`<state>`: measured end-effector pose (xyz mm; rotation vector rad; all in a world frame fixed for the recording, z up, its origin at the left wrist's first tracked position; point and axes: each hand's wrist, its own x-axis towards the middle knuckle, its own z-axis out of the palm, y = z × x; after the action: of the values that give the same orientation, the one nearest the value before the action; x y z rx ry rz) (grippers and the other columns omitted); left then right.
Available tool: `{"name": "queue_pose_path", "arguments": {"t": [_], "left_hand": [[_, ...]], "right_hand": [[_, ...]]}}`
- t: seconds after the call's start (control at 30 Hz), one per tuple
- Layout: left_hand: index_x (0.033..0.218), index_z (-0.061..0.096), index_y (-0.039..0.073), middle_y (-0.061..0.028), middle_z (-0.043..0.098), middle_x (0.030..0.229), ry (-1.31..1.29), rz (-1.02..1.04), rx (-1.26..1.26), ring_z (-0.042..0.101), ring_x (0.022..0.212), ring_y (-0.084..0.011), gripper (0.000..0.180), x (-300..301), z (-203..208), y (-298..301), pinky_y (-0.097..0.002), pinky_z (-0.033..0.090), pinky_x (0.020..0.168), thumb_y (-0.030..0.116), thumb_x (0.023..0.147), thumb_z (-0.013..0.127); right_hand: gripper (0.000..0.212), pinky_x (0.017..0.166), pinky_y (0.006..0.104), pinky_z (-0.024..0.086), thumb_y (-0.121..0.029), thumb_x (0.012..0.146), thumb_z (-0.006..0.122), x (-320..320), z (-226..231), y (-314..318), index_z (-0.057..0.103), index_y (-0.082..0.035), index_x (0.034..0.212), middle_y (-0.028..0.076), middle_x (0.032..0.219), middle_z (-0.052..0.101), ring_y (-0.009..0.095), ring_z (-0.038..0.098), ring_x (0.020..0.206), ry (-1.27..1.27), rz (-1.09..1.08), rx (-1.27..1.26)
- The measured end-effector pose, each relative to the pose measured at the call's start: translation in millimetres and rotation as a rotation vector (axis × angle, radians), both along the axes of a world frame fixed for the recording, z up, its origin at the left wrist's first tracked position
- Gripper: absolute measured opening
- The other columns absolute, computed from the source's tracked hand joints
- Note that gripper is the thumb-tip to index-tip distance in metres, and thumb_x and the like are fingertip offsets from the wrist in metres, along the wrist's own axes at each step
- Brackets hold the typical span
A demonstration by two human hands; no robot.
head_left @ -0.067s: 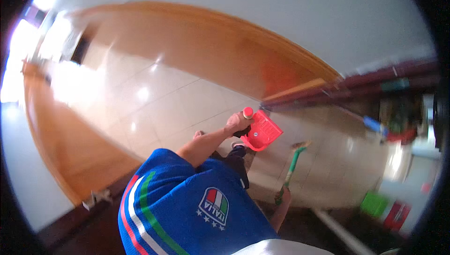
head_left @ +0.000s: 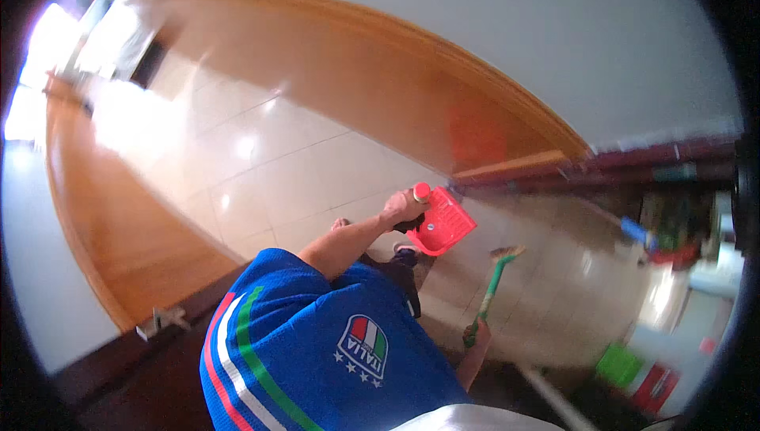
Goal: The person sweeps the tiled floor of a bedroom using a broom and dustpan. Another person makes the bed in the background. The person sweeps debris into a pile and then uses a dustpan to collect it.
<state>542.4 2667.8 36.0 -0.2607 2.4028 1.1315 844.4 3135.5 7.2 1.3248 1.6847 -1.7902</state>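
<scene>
The left hand [head_left: 400,208] is clenched around the handle of a red dustpan [head_left: 445,224], which hangs just right of centre above the tiled floor [head_left: 261,170]. At five o'clock from it, the right hand [head_left: 475,334] grips a green-handled broom [head_left: 492,284], bristles toward one o'clock.

the red plastic dustpan [head_left: 445,229] hangs tilted above the pale tiled floor, gripped by its round-ended handle. the green-handled broom [head_left: 492,282] stands slanted just beside it, bristles up, its lower end in the other grip.
</scene>
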Motion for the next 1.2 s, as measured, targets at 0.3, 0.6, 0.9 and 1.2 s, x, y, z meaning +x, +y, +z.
{"name": "queue_pose_path", "arguments": {"t": [0.3, 0.6, 0.9, 1.2], "left_hand": [[0.113, 0.066, 0.019, -0.0182, 0.07, 0.102, -0.07, 0.44, -0.089, 0.067, 0.096, -0.0383, 0.043, 69, 54, -291, -0.0485, 0.054, 0.081, 0.045, 0.079, 0.065], [0.113, 0.06, 0.011, -0.0078, 0.07, 0.071, 0.068, 0.975, 0.029, 0.067, 0.057, -0.017, 0.034, 182, 94, -519, -0.0333, 0.053, 0.054, 0.023, 0.082, 0.064], [0.119, 0.058, 0.01, -0.0062, 0.069, 0.08, 0.193, 1.311, 0.154, 0.063, 0.059, -0.0126, 0.031, 215, 119, -723, -0.029, 0.054, 0.048, 0.019, 0.091, 0.068], [0.119, 0.058, 0.007, -0.007, 0.071, 0.077, 0.224, 1.434, -0.06, 0.06, 0.054, -0.0109, 0.031, 225, 153, -821, -0.0273, 0.049, 0.044, 0.019, 0.092, 0.067]], "right_hand": [[0.021, 0.049, 0.0243, 0.044, -0.021, 0.092, 0.06, -182, 48, -262, 0.047, -0.005, 0.096, 0.004, 0.068, 0.053, 0.012, 0.053, 0.056, -0.088, 0.191, -0.283], [0.018, 0.041, 0.029, 0.043, -0.024, 0.093, 0.055, -265, -7, -474, 0.05, -0.007, 0.092, 0.005, 0.064, 0.053, 0.016, 0.052, 0.049, -0.398, 0.437, -0.276], [0.021, 0.039, 0.0346, 0.043, -0.025, 0.09, 0.059, -321, -46, -658, 0.045, -0.01, 0.087, 0.005, 0.057, 0.048, 0.022, 0.049, 0.042, -0.618, 0.45, -0.243], [0.018, 0.048, 0.0353, 0.051, -0.007, 0.083, 0.061, -402, -136, -720, 0.047, -0.007, 0.094, 0.008, 0.072, 0.055, 0.023, 0.057, 0.055, -0.63, 0.44, -0.245]]}}
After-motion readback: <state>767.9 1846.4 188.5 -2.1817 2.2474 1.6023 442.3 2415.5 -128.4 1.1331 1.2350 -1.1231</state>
